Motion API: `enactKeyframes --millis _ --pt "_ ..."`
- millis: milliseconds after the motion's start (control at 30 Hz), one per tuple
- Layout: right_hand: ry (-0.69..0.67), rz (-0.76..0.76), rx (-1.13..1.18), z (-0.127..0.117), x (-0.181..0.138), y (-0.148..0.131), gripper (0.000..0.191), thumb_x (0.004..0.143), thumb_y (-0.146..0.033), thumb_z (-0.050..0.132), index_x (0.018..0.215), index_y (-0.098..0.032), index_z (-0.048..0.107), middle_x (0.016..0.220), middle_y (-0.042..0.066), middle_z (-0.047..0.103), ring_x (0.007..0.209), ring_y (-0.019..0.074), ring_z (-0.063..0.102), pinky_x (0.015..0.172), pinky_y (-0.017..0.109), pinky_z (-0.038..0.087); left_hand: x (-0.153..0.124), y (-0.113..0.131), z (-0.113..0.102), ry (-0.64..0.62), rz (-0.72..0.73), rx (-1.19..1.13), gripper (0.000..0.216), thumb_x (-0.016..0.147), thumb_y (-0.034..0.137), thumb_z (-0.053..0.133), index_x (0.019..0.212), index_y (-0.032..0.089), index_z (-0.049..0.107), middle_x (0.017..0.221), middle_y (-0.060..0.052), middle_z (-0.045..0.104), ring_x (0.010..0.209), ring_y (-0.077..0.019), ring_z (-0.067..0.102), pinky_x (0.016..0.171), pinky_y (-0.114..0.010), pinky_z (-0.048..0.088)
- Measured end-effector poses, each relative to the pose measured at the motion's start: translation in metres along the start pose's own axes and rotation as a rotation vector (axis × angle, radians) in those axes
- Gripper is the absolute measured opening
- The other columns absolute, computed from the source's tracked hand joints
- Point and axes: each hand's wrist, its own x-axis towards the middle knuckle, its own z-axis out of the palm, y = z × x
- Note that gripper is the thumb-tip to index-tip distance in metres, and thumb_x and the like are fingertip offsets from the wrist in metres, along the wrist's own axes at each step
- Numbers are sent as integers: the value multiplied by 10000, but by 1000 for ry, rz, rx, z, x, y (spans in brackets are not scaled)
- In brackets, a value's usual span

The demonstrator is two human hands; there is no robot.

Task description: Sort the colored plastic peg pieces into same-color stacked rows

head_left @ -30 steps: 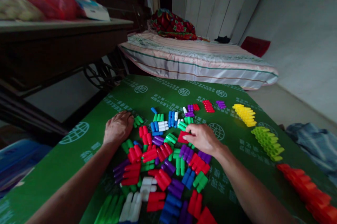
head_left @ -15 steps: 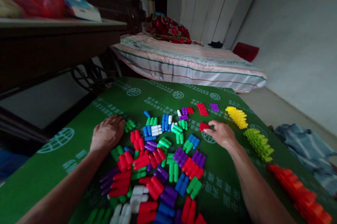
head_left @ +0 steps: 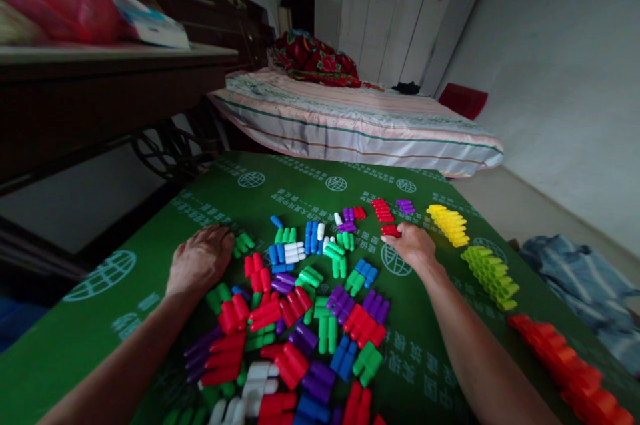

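My right hand (head_left: pixel 413 243) pinches a small red plastic building block (head_left: pixel 390 231) just in front of a joined row of red blocks (head_left: pixel 383 210). I cannot tell whether the held block touches that row. Palm down on the green board, my left hand (head_left: pixel 203 257) lies with its fingers loosely stretched, beside a green block (head_left: pixel 243 244). Between both arms spreads a loose pile of finger-shaped blocks in red, purple, green, blue and white, among them a red one (head_left: pixel 267 311) and a blue one (head_left: pixel 345 357). A purple joined piece (head_left: pixel 405 206) lies behind my right hand.
Along the right edge of the green board (head_left: pixel 300 180) stand joined yellow blocks (head_left: pixel 449 224), lime-green blocks (head_left: pixel 489 276) and orange blocks (head_left: pixel 570 368). Beyond the board is a bed (head_left: pixel 350 125). A dark wooden desk (head_left: pixel 100 85) stands at left; blue cloth (head_left: pixel 575 285) lies at right.
My right hand has carried the red block a little away from me, up to the red row. My left hand stays in place. The view has shifted slightly.
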Motion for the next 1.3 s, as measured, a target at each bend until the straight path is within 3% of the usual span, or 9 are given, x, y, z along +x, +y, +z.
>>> enactKeyframes --millis 1000,1167,1300 --pt "51 25 -6 4 10 -2 496 774 -665 532 980 -230 657 936 105 723 912 263 677 688 318 471 -1 0 2 -5 2 -21 598 901 438 151 1229 137 550 1383 -137 511 1304 -278 429 1065 -438 350" --pt "90 17 78 4 8 9 487 821 -609 494 1089 -233 648 981 93 726 931 252 668 698 310 467 -3 3 -2 -6 -6 -37 604 900 432 160 1237 116 550 1379 -150 512 1297 -295 434 1065 -456 346" --pt "141 -46 145 6 2 12 366 850 -499 501 1029 -238 684 909 65 736 839 219 672 664 282 448 -6 6 -2 -5 -17 -36 581 904 426 180 1239 127 549 1385 -135 511 1301 -280 429 1075 -445 336"
